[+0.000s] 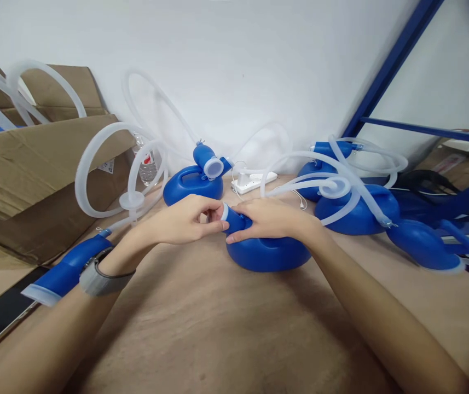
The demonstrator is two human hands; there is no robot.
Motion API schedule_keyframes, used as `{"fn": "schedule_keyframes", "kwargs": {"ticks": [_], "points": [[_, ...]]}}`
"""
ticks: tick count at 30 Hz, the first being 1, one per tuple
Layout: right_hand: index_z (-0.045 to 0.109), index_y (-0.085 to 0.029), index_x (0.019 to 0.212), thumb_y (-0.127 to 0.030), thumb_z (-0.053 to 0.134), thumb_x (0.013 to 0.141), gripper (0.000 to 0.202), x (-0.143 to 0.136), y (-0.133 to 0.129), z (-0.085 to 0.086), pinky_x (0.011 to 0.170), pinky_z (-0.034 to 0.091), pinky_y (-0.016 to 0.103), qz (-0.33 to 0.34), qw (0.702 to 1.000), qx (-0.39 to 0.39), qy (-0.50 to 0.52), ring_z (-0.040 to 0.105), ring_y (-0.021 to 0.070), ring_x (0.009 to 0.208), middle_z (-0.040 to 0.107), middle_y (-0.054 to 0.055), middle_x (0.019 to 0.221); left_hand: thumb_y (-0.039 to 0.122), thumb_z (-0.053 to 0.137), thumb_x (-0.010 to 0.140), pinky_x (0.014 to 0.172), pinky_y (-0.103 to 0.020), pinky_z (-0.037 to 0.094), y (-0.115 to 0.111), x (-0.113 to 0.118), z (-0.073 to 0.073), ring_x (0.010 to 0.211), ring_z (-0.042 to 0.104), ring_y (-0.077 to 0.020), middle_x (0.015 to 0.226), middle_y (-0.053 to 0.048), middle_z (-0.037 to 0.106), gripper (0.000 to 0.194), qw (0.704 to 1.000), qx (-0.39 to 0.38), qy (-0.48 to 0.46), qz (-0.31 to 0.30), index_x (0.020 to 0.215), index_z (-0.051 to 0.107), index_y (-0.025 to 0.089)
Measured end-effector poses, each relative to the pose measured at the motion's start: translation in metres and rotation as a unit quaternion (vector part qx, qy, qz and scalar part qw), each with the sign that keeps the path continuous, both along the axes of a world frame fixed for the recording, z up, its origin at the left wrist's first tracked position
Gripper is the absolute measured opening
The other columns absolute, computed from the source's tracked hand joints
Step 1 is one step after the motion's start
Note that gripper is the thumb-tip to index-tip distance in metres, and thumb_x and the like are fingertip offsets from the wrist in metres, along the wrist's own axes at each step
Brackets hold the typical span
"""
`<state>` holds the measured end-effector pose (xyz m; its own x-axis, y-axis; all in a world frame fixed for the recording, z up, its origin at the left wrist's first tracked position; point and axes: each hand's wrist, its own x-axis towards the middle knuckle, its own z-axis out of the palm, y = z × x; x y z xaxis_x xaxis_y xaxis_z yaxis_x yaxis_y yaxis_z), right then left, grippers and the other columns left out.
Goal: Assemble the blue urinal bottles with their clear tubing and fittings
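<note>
A cardboard box stands at the far left, pale tubes looping above its open top. Before it, a blue funnel with a white rim lies on the worktop, partly behind the watch on the left wrist. A clear bottle stands beside the box. Next, a rear jug carries another blue funnel. The left grip pinches the white ring at the mouth of the front jug, which sits on the worktop, mouth turned left. A white power strip lies behind. The right grip clasps the front jug from above, around its neck. Farther right are two more jugs, coiled tubes over them, then a tilted funnel and a blue frame.
</note>
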<state>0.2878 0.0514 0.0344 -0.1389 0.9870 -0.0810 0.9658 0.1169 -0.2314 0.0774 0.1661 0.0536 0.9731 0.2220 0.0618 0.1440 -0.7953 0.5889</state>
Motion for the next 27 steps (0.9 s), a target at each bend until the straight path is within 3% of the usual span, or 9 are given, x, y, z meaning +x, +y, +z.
{"fn": "schedule_keyframes", "kwargs": {"ticks": [8,14,17,19,21,23,27], "points": [[0.076,-0.018,0.113,-0.082,0.069,0.087,0.070,0.003,0.002,-0.002,0.062,0.038,0.032,0.003,1.000,-0.002,0.014,0.064,0.0212,0.067,0.074,0.006,0.085,0.040,0.063,0.093,0.055,-0.026,0.032,0.009,0.004,-0.003,0.057,0.040,-0.0110,0.063,0.003,0.051,0.033,0.998,0.036,-0.004,-0.049,0.069,0.053,0.020],[0.078,-0.022,0.109,-0.075,0.075,0.087,0.058,0.002,-0.002,0.002,0.065,0.038,0.032,0.046,0.999,0.003,0.003,0.067,0.0236,0.075,0.076,0.005,0.087,0.046,0.067,0.091,0.056,-0.029,0.027,0.021,-0.011,0.013,0.059,0.032,-0.0119,0.062,0.004,0.038,0.042,0.996,-0.066,-0.008,-0.052,0.064,0.046,0.021],[0.078,-0.023,0.115,-0.074,0.073,0.089,0.057,0.002,-0.003,0.002,0.068,0.041,0.034,0.048,0.999,0.015,-0.006,0.070,0.0266,0.082,0.079,0.006,0.095,0.046,0.067,0.092,0.057,-0.029,0.030,0.027,-0.025,0.023,0.060,0.036,-0.0126,0.064,0.003,0.043,0.037,0.999,-0.019,0.018,-0.023,0.068,0.057,0.021],[0.077,-0.023,0.116,-0.076,0.069,0.090,0.060,0.003,-0.002,0.000,0.068,0.043,0.035,0.032,0.999,0.016,-0.004,0.071,0.0276,0.083,0.080,0.007,0.098,0.047,0.065,0.092,0.060,-0.028,0.035,0.033,-0.029,0.022,0.061,0.042,-0.0134,0.066,0.002,0.051,0.032,0.997,0.037,0.068,-0.008,0.074,0.066,0.021],[0.076,-0.023,0.117,-0.077,0.068,0.091,0.060,0.003,0.000,-0.002,0.069,0.044,0.036,0.022,1.000,0.019,0.001,0.072,0.0281,0.084,0.080,0.007,0.102,0.045,0.065,0.091,0.062,-0.028,0.038,0.042,-0.027,0.011,0.063,0.049,-0.0142,0.068,0.001,0.060,0.029,0.991,0.084,0.103,0.012,0.075,0.070,0.021],[0.076,-0.023,0.119,-0.077,0.067,0.092,0.061,0.004,0.002,-0.004,0.070,0.046,0.037,0.012,1.000,0.023,-0.005,0.073,0.0295,0.086,0.081,0.008,0.104,0.039,0.064,0.089,0.062,-0.028,0.038,0.052,-0.020,-0.010,0.063,0.053,-0.0148,0.070,0.000,0.066,0.024,0.986,0.121,0.109,0.032,0.074,0.071,0.021],[0.075,-0.022,0.120,-0.078,0.062,0.095,0.063,0.005,0.005,-0.006,0.078,0.050,0.040,0.000,0.999,0.041,-0.036,0.074,0.0347,0.097,0.080,0.011,0.113,0.036,0.066,0.086,0.065,-0.029,0.041,0.063,-0.002,-0.055,0.067,0.061,-0.0186,0.076,-0.005,0.074,0.019,0.987,0.120,0.093,0.048,0.076,0.074,0.021]]}}
